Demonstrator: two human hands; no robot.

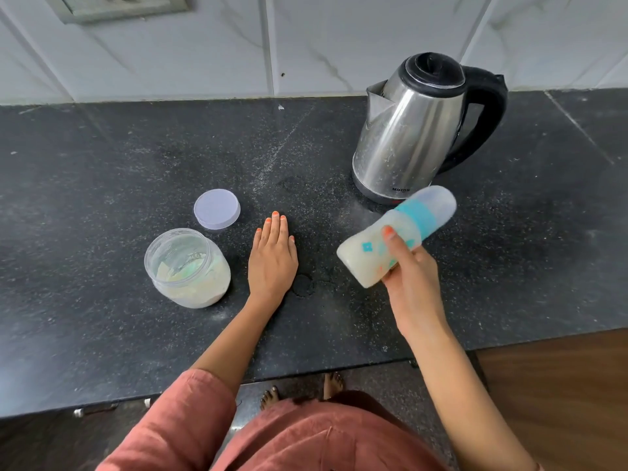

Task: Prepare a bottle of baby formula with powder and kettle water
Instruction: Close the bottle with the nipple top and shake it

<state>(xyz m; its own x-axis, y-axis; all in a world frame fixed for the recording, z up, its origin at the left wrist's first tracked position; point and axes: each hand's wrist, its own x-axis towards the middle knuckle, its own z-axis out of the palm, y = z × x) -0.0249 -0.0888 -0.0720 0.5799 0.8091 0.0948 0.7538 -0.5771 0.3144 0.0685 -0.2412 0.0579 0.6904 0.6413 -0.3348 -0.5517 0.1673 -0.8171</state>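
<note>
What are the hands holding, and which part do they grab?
The right hand grips the baby bottle round its lower body. The left hand lies flat on the counter, holding nothing.

The table (136, 147) is black stone flecked with fine grey and white specks. The kettle (413, 130) is brushed silver steel with a black lid, handle and base. The bottle (370, 253) is milky white with teal and orange shapes printed on it, a teal collar and a frosted clear cap. The jar (188, 266) is clear, its powder cream-white; the lid (216, 208) is pale lilac. The wall tiles (339, 35) are white with grey veining. The sleeve (170, 423) is terracotta, and nails on the left hand (272, 260) are orange.
</note>
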